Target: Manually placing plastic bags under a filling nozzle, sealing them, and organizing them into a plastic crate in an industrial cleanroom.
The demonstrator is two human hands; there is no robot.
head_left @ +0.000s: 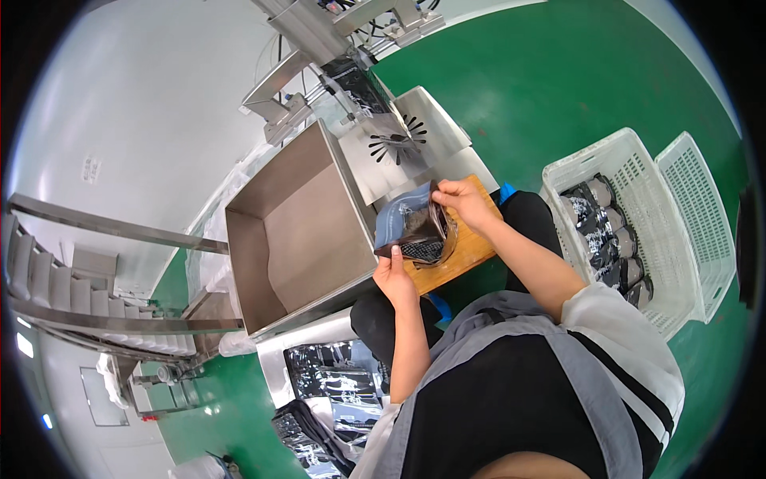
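Between my hands a dark pouch (392, 223) with a blue-grey panel is spread at its mouth, over a wooden board (477, 247). My left hand (396, 281) pinches the near edge of that mouth with the thumb on top. At the opposite edge, my right hand (465, 203) has its fingers closed on the rim. Dark, patterned film shows inside the pouch; I cannot tell whether it holds anything. Just beyond it stands a metal machine (307, 32) with a dark pouch (359, 86) beneath its tube and a slotted plate (399, 144).
A large steel tray (311, 231) lies left of the board. On the right, a white plastic basket (666, 307) holds several filled dark pouches (605, 231), beside another white basket (702, 231). Flat dark pouches (339, 375) are stacked at lower left. Metal stairs (76, 291) stand far left.
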